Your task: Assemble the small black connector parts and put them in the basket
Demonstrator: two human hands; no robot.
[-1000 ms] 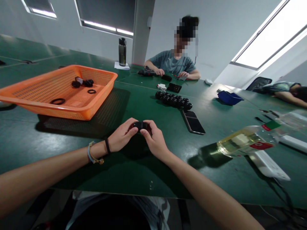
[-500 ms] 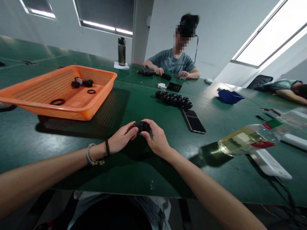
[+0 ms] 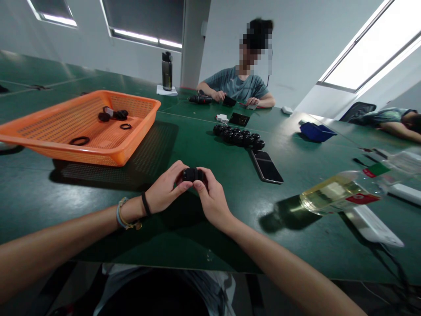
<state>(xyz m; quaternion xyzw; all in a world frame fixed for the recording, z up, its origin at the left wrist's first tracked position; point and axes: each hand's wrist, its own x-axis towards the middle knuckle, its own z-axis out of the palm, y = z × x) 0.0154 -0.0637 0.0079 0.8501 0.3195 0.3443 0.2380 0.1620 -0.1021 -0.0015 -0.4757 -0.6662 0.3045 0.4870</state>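
Beyond hands [image 3: 190, 191], perhaps fittings [image 3: 238, 137], phone [image 3: 265, 166], basket [image 3: 131, 147]

Glossy green table [image 3: 98, 193], orange plastic basket [image 3: 108, 151]

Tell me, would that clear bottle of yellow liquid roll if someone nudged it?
Probably. The bottle lies on its side on the smooth green table, and its round body looks free to roll. Being largely full, it is likely heavy for its size. The plastic seems thin, so it may dent when squeezed.
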